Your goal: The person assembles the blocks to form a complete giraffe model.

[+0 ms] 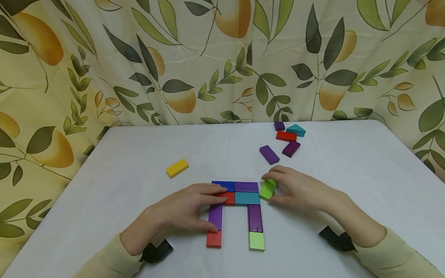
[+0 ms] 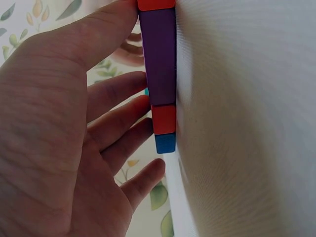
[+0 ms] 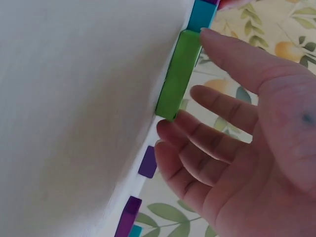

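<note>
**Pinching the green block point(image 1: 268, 189) beside the teal block point(image 1: 247, 198)**

In the head view: reaching over the blue block point(image 1: 230, 185) and upper red block point(image 1: 231, 197) with the left hand point(image 1: 189, 208), with fingers apart and thumb at the left purple block point(image 1: 215, 215). Clamped on the green block with the fingers of the right hand point(image 1: 302, 189), just right of the teal block on the counter point(image 1: 139, 224).

In the left wrist view: spread, with fingers and thumb along the red, purple, red and blue edge.

In the right wrist view: holding the green block between thumb and fingertips, near a loose purple block point(image 3: 147, 162).
</note>
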